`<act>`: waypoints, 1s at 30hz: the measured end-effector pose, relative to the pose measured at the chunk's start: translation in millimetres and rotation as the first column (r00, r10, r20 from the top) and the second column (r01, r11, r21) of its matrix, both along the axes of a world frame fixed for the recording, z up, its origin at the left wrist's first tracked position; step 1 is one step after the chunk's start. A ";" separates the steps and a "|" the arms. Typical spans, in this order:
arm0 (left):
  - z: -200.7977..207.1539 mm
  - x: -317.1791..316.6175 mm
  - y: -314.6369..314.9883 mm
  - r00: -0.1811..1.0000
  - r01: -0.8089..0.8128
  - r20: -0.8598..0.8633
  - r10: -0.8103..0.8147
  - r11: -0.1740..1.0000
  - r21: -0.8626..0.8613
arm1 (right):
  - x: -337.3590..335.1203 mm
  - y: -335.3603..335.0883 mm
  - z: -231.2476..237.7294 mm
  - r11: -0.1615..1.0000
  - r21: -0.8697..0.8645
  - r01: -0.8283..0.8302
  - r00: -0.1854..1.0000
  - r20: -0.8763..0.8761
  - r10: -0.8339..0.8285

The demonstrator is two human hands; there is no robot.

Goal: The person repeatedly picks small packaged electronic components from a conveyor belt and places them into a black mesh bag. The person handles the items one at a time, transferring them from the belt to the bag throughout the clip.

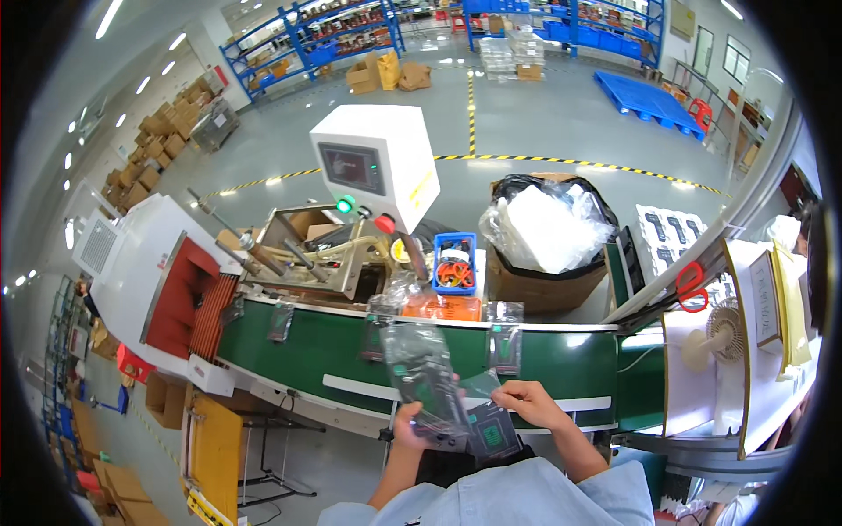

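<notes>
My left hand (407, 424) is closed around a clear plastic bag (424, 373) with dark contents and a green mark, its upper end reaching over the belt. Close beside it, a dark flat package (496, 431) with a green square lies in front of my body. My right hand (530, 404) pinches the clear plastic flap (481, 383) at the top of this package. On the green conveyor belt (561, 355) beyond my hands lie similar bagged packages, one (505, 344) at right and one (281, 322) at left. Another is partly hidden behind the held bag.
A white control box (377, 162) stands beyond the belt. Beside it are a blue bin (454, 254) of orange and black parts and a carton (544, 294) with plastic-wrapped white foam. At left, the belt meets a white machine (149, 263) with red curtains. Right: a small fan (724, 333).
</notes>
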State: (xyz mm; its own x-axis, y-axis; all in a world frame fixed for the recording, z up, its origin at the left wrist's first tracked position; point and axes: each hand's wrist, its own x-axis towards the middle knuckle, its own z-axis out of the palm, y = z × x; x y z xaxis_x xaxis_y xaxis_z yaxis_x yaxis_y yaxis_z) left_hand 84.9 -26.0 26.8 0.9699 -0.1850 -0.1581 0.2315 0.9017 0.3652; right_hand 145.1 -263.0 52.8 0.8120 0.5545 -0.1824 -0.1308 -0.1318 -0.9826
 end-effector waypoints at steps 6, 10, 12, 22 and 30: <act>30.1 10.3 18.8 0.968 -0.238 0.102 0.229 0.967 0.091 | 42.4 -118.3 -45.9 0.818 -0.082 0.570 0.817 0.162 -0.553; 27.0 0.9 14.8 0.978 -0.206 0.042 0.203 0.972 0.109 | 76.7 -217.2 -92.6 0.526 -0.289 0.800 0.600 0.380 -0.704; 17.2 -6.1 11.2 0.983 -0.180 0.037 0.177 0.976 0.121 | 90.7 -239.8 -125.0 0.488 -0.374 0.789 0.609 0.368 -0.702; -4.6 -28.1 -1.8 0.993 -0.098 -0.054 0.109 0.979 0.179 | 131.2 -131.4 -212.9 0.270 -0.451 0.851 0.513 0.601 -0.613; 4.4 -39.0 5.5 0.990 0.029 -0.142 0.016 0.951 0.308 | 127.1 -92.6 -195.9 0.201 -0.518 0.831 0.503 0.547 -0.670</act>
